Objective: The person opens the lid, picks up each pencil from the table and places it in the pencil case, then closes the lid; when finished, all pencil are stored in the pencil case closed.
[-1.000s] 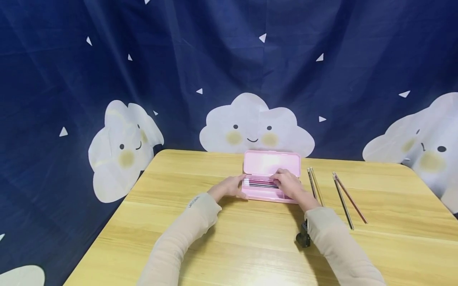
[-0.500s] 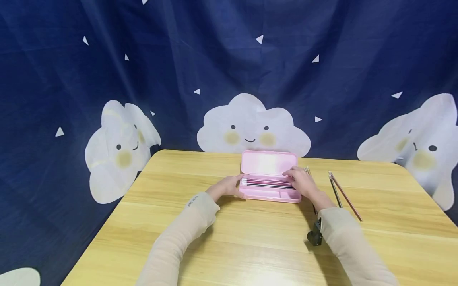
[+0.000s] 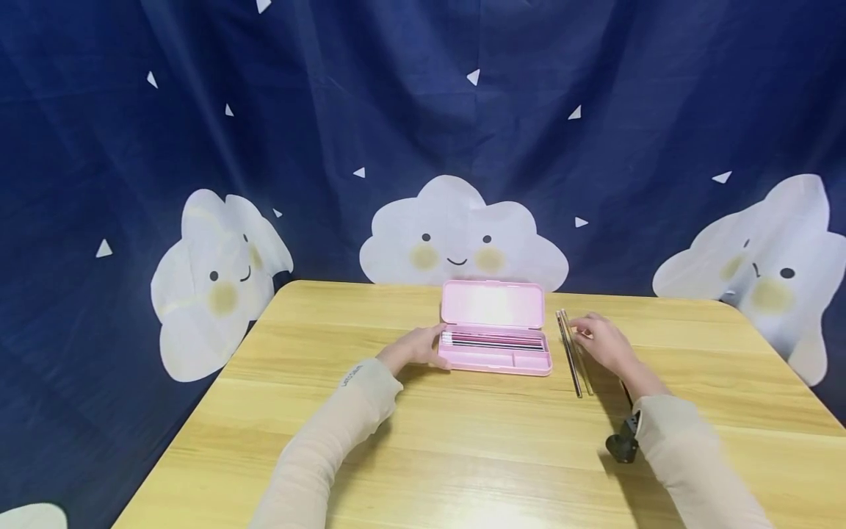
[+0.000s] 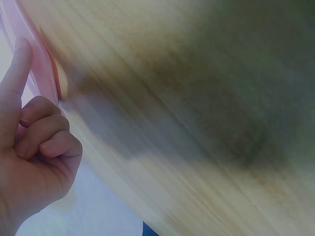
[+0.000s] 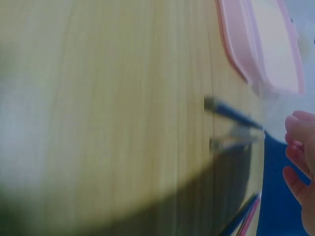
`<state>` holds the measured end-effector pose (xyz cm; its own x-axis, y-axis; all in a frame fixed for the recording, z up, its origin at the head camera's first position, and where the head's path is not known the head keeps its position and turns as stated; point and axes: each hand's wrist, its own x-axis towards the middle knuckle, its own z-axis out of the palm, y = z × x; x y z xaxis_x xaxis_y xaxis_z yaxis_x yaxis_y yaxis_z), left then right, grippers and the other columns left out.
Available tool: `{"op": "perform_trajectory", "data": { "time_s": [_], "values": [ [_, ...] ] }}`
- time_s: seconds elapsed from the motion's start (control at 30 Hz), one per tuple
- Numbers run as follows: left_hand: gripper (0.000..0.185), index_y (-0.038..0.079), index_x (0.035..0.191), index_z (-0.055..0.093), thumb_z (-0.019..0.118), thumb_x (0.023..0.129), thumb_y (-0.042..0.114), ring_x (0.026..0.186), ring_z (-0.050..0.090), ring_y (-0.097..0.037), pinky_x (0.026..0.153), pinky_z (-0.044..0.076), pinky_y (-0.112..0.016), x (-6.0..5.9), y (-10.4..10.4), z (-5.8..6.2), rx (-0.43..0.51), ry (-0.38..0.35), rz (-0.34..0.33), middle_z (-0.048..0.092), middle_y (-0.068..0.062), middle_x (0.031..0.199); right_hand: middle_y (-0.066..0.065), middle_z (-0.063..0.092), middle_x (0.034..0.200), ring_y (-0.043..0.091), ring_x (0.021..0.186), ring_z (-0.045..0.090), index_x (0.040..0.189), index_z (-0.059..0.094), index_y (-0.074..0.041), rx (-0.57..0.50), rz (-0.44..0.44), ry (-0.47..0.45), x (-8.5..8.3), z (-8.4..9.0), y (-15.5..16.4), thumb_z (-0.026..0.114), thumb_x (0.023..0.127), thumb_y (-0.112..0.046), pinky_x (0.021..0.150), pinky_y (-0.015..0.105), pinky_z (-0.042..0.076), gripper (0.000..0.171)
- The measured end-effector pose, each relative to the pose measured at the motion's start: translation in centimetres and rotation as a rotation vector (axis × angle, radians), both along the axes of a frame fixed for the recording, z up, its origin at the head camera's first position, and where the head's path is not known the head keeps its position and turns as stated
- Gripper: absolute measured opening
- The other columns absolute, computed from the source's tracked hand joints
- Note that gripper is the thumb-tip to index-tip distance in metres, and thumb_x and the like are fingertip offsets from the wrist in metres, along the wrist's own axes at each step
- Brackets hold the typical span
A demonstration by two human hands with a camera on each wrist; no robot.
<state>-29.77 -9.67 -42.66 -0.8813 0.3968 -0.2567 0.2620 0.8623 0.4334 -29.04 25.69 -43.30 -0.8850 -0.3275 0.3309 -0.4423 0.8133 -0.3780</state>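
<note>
A pink pencil case [image 3: 477, 360] lies with its lid [image 3: 492, 303] raised at the back of the table. Several pencils [image 3: 492, 341] lie side by side in its long rear compartment. My left hand [image 3: 416, 347] holds the case's left end, with the thumb [image 4: 18, 66] along its front wall. To the right of the case a dark pencil [image 3: 569, 355] and a gold pencil [image 3: 584, 371] lie close together. My right hand [image 3: 603, 342] hovers just right of the gold pencil, fingers loosely bent and holding nothing. In the right wrist view those fingers [image 5: 297, 156] stay apart from the pencils.
A dark and a reddish pencil [image 5: 249, 219] lie farther right, mostly hidden by my right arm in the head view. The case's front has smaller compartments. A blue curtain [image 3: 317, 147] with clouds hangs behind the wooden table [image 3: 463, 441]. A black camera [image 3: 623, 441] sits at my right wrist.
My right hand has left the inside of the pencil case and moved right, past its edge, to the two loose pencils. My left hand stays at the case's left end.
</note>
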Motion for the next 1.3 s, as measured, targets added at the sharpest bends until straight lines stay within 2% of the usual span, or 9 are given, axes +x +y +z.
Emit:
{"op": "perform_trajectory", "data": {
  "time_s": [0.23, 0.47, 0.63, 0.9, 1.07, 1.3],
  "values": [
    [0.094, 0.009, 0.144, 0.025, 0.076, 0.071, 0.039, 0.129, 0.036, -0.028, 0.108, 0.028, -0.037, 0.0, -0.1, -0.1, -0.005, 0.011, 0.0, 0.038, -0.016, 0.141, 0.012, 0.057, 0.079, 0.025, 0.071, 0.053, 0.102, 0.062, 0.008, 0.026, -0.043, -0.02, 0.9, -0.1, 2.9, 0.061, 0.081, 0.0, 0.061, 0.04, 0.045, 0.023],
    [0.095, 0.009, 0.145, 0.024, 0.076, 0.071, 0.038, 0.131, 0.034, -0.028, 0.109, 0.026, -0.037, 0.0, -0.1, -0.2, 0.006, -0.009, 0.014, 0.037, -0.016, 0.142, 0.013, 0.058, 0.078, 0.029, 0.072, 0.057, 0.105, 0.061, 0.01, 0.01, -0.089, -0.05, 1.6, -0.2, 5.4, 0.061, 0.082, -0.003, 0.063, 0.045, 0.047, 0.026],
    [0.094, 0.009, 0.145, 0.025, 0.076, 0.072, 0.038, 0.131, 0.034, -0.028, 0.109, 0.027, -0.037, 0.0, -0.1, -0.4, 0.006, -0.008, 0.014, 0.037, -0.016, 0.142, 0.01, 0.057, 0.075, 0.024, 0.067, 0.055, 0.104, 0.061, 0.011, 0.021, -0.092, -0.066, 2.2, -0.4, 6.6, 0.062, 0.083, -0.005, 0.06, 0.04, 0.046, 0.026],
    [0.093, 0.007, 0.144, 0.025, 0.076, 0.072, 0.037, 0.131, 0.034, -0.029, 0.109, 0.026, -0.038, -0.1, -0.2, -0.4, 0.03, -0.002, 0.001, 0.036, -0.017, 0.142, 0.007, 0.058, 0.073, 0.021, 0.067, 0.054, 0.104, 0.059, 0.013, 0.019, -0.092, -0.101, 3.0, -0.7, 7.9, 0.061, 0.083, -0.007, 0.061, 0.038, 0.045, 0.029],
    [0.094, 0.007, 0.144, 0.025, 0.076, 0.072, 0.038, 0.13, 0.034, -0.03, 0.109, 0.026, -0.038, -0.1, -0.2, -0.4, 0.03, -0.005, 0.002, 0.037, -0.017, 0.141, 0.005, 0.06, 0.071, 0.023, 0.068, 0.056, 0.105, 0.057, 0.014, 0.034, -0.096, -0.136, 3.3, -0.9, 8.2, 0.064, 0.082, -0.01, 0.062, 0.04, 0.045, 0.034],
    [0.094, 0.008, 0.145, 0.024, 0.076, 0.072, 0.038, 0.131, 0.033, -0.029, 0.109, 0.027, -0.039, 0.0, -0.1, -0.2, 0.014, -0.001, 0.007, 0.036, -0.017, 0.142, 0.009, 0.061, 0.072, 0.022, 0.066, 0.055, 0.107, 0.054, 0.016, 0.045, -0.095, -0.201, 3.3, -1.1, 8.1, 0.066, 0.079, -0.01, 0.06, 0.039, 0.045, 0.04]
  ]
}}
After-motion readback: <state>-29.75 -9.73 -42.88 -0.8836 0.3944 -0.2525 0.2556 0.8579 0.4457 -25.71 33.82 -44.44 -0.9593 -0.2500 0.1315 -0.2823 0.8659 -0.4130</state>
